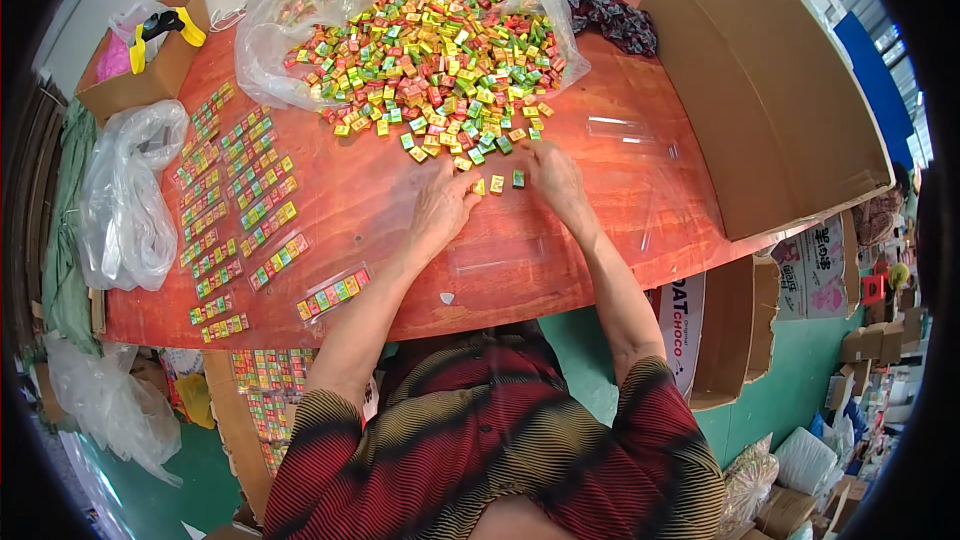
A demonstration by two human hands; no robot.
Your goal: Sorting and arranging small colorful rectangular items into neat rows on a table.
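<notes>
A large heap of small yellow, red and green boxes [440, 70] spills toward me from a clear plastic bag [265, 65]. At its near edge my left hand [443, 205] has its fingers curled down, thumb and fingertips at a small yellow box [479, 187]. My right hand [557, 180] reaches to the heap's near right edge, fingers stretched forward and partly hidden; I see nothing held in it. Between the hands, a yellow box [497, 184] and a dark green box [518, 179] stand side by side, apart from the heap.
Filled clear strips of boxes [270, 195] lie in rows at the left, one filled strip [333, 294] nearer me. Clear empty trays [620, 130] lie at the right. A tall cardboard carton [760, 90] borders the table [420, 310]. Bundled plastic [130, 195] hangs at the left edge.
</notes>
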